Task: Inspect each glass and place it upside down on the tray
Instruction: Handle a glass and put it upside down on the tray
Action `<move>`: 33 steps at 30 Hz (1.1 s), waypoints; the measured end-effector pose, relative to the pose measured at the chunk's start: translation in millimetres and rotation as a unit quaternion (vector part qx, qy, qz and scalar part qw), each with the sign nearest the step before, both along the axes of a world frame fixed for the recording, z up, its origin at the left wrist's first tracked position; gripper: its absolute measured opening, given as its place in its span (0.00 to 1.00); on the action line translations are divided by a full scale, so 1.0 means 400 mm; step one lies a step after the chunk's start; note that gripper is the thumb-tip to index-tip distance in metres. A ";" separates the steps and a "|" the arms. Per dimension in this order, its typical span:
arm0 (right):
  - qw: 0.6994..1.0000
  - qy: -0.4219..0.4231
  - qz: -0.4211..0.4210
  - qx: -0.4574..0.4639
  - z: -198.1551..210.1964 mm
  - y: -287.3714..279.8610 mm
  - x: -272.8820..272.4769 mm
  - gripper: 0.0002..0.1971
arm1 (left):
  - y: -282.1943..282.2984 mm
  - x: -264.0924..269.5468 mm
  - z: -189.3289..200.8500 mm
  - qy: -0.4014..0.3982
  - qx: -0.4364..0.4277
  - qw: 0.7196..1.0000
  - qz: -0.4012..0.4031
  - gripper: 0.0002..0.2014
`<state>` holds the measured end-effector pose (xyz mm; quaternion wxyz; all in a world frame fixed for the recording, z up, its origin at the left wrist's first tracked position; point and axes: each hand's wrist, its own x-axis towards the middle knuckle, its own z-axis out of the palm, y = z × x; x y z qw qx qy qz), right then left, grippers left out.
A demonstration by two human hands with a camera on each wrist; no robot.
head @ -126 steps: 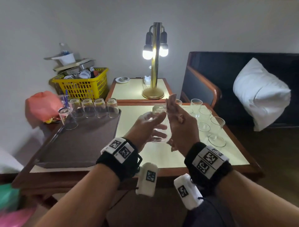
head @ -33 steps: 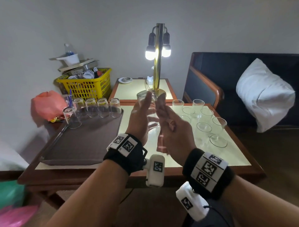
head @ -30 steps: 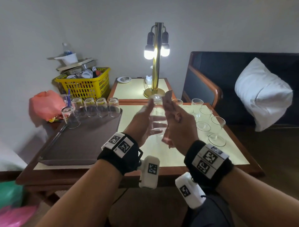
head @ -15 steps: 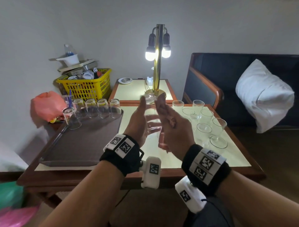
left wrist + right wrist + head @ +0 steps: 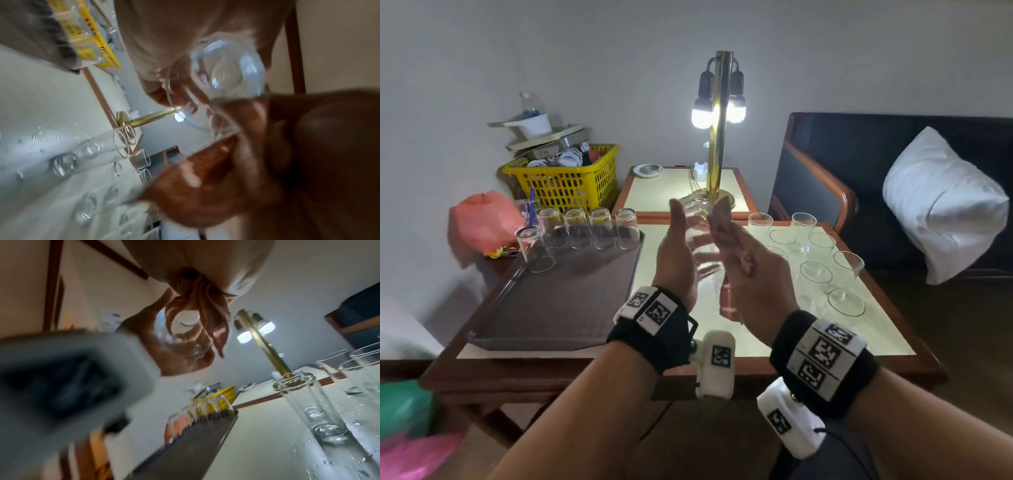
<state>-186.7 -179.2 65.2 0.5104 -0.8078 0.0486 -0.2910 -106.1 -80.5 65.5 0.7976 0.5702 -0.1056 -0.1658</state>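
A clear glass is held up between my two hands, in line with the lamp behind it. My left hand grips it from the left with the thumb up; its fingers show through the glass. My right hand holds it from the right, fingertips up along the wall. In the left wrist view the glass shows its thick base. The right wrist view has the fingers of both hands wrapped round the glass. A dark brown tray lies at the left with several upside-down glasses along its far edge.
Several upright glasses stand on the table's right half, close to my right hand. A lit brass lamp stands on the side table behind. A yellow basket and a pink bag sit behind the tray. A dark sofa with a white pillow is at the right.
Over the past four seconds both hands lifted the glass from low over the table up toward the lamp. In the last half second it has barely shifted.
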 end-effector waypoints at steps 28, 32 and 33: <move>0.996 0.001 -0.077 0.051 0.019 -0.037 0.013 0.18 | -0.005 -0.007 0.015 -0.025 0.073 0.993 -0.092 0.27; 0.999 0.010 -0.007 0.043 0.014 0.013 -0.027 0.19 | -0.002 0.000 0.023 -0.012 0.030 0.999 -0.030 0.32; 0.999 0.014 -0.020 0.039 0.013 0.007 -0.020 0.19 | 0.000 0.000 0.021 0.003 0.038 0.998 -0.055 0.31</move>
